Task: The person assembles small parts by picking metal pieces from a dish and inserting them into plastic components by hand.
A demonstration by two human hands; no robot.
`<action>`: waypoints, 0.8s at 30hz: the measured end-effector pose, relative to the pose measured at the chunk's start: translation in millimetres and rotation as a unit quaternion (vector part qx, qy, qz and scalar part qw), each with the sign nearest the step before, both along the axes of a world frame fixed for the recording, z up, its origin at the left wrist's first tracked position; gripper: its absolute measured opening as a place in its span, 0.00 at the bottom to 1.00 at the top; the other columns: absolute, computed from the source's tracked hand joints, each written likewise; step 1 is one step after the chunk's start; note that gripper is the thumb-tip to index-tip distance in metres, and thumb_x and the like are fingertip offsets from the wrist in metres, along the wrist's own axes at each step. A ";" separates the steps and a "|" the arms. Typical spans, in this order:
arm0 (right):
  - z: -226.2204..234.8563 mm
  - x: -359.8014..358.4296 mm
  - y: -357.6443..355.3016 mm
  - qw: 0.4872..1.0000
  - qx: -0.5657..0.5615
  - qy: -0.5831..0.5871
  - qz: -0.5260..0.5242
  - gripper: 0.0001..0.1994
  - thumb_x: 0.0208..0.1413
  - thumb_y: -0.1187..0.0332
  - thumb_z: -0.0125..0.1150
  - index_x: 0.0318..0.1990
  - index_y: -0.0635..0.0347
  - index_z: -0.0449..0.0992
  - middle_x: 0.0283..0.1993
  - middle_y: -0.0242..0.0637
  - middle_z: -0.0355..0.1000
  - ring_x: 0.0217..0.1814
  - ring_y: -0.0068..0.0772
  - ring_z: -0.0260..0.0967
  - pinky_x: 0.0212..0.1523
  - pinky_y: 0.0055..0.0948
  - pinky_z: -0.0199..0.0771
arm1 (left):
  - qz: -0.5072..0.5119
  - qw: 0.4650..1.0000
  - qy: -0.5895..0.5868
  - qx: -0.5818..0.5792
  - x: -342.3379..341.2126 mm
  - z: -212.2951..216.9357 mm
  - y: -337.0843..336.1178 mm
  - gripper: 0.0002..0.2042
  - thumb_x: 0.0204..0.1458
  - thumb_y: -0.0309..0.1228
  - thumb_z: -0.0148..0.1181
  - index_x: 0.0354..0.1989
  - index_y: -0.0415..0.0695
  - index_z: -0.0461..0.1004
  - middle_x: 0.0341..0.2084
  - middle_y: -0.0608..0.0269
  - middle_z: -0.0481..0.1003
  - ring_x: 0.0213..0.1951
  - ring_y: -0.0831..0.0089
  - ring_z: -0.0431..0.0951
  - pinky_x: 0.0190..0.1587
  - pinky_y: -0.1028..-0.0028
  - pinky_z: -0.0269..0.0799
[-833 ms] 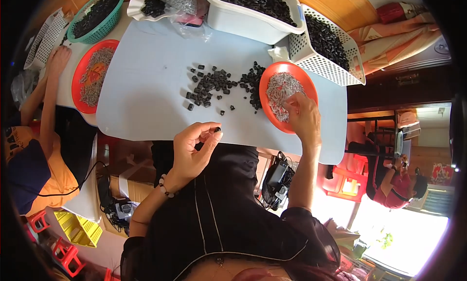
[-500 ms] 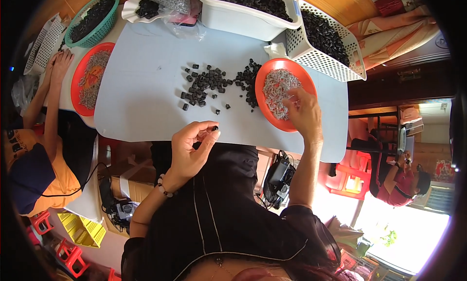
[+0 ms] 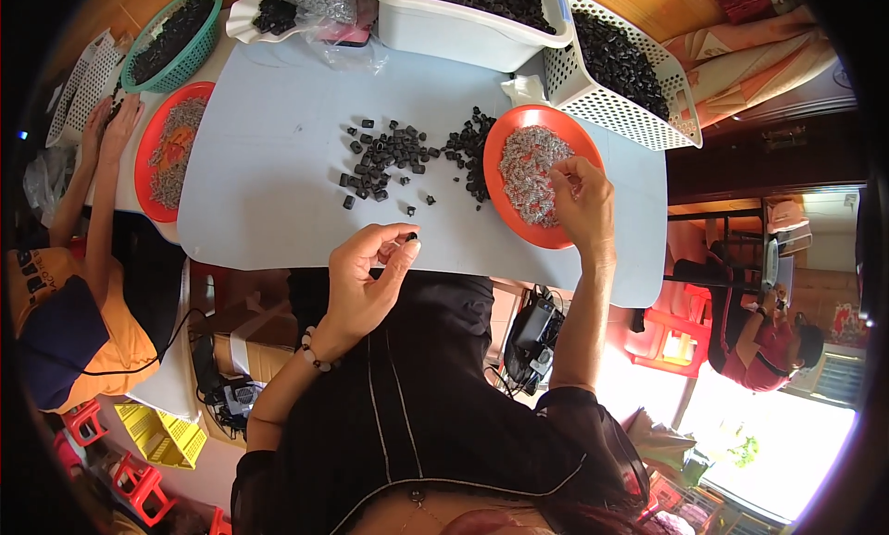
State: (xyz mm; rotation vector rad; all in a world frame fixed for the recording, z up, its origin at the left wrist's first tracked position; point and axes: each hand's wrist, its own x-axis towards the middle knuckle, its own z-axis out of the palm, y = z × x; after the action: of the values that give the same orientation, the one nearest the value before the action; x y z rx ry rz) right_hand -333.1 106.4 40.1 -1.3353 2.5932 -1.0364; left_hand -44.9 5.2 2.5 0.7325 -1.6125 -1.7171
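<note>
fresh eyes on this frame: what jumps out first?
The orange plate heaped with small silvery metal parts sits right of centre on the pale blue table, with the right hand reaching into it. Just left of it lies a scatter of small black parts. The left hand pinches one black piece at the table's near edge.

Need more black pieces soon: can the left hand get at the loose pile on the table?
Probably yes. The left hand, pinching a small black piece, hovers just short of the loose pile, with bare table between.
</note>
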 end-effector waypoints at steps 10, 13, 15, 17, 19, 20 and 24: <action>29.8 46.5 3.5 0.926 -0.077 -0.341 0.145 0.05 0.62 0.73 0.59 0.37 0.66 0.78 0.35 0.30 0.76 0.37 0.17 0.68 0.41 0.21 0.70 | -0.015 0.996 0.057 0.067 -9.5 16.7 4.7 0.10 0.59 0.22 0.63 0.48 0.33 0.78 0.35 0.62 0.78 0.34 0.80 0.78 0.37 0.78 0.77; 33.9 70.9 1.9 0.907 -0.030 -0.372 0.195 0.06 0.62 0.73 0.58 0.39 0.68 0.76 0.38 0.32 0.75 0.43 0.21 0.70 0.47 0.23 0.69 | -0.001 0.998 0.051 0.027 -11.4 17.8 7.0 0.08 0.56 0.21 0.65 0.44 0.35 0.79 0.32 0.61 0.80 0.33 0.79 0.80 0.37 0.78 0.77; 35.9 85.2 -3.7 0.926 -0.007 -0.305 0.223 0.03 0.58 0.75 0.61 0.36 0.66 0.77 0.35 0.32 0.76 0.40 0.21 0.70 0.44 0.24 0.70 | -0.008 0.999 0.029 -0.026 -10.2 18.5 6.0 0.07 0.52 0.21 0.67 0.40 0.37 0.80 0.30 0.59 0.81 0.31 0.75 0.81 0.36 0.78 0.77; 36.7 99.1 -10.2 0.940 -0.011 -0.249 0.234 0.02 0.54 0.76 0.63 0.33 0.65 0.78 0.32 0.32 0.76 0.36 0.23 0.70 0.40 0.26 0.69 | -0.010 0.999 0.028 -0.030 -6.4 16.6 5.3 0.07 0.53 0.22 0.67 0.39 0.37 0.81 0.30 0.59 0.81 0.31 0.75 0.82 0.36 0.78 0.77; 40.6 105.3 -13.8 0.941 0.003 -0.227 0.252 0.02 0.53 0.76 0.64 0.33 0.65 0.78 0.32 0.33 0.75 0.35 0.24 0.70 0.39 0.27 0.68 | -0.014 0.999 0.030 -0.036 -3.3 16.7 4.8 0.06 0.53 0.22 0.67 0.39 0.37 0.81 0.31 0.59 0.81 0.31 0.74 0.82 0.36 0.77 0.77; 42.3 107.5 -15.6 0.942 0.016 -0.203 0.265 0.02 0.52 0.76 0.65 0.33 0.65 0.79 0.31 0.33 0.75 0.34 0.26 0.70 0.38 0.27 0.68 | -0.008 0.998 0.035 -0.046 -1.6 16.8 4.7 0.06 0.53 0.22 0.67 0.38 0.37 0.81 0.31 0.59 0.81 0.31 0.75 0.81 0.35 0.77 0.76; 47.4 113.2 -21.7 0.942 0.057 -0.183 0.275 0.03 0.51 0.75 0.66 0.32 0.65 0.79 0.30 0.35 0.74 0.32 0.29 0.69 0.37 0.29 0.67 | 0.002 0.998 0.028 -0.063 5.0 14.7 2.4 0.05 0.52 0.20 0.67 0.37 0.38 0.81 0.31 0.59 0.81 0.30 0.73 0.81 0.34 0.76 0.75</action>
State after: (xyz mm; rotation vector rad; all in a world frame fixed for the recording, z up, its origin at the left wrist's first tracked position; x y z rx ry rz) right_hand -219.9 84.7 87.5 -1.5293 1.8266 -0.9060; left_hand -39.9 7.6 17.2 0.6201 -1.6619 -1.6034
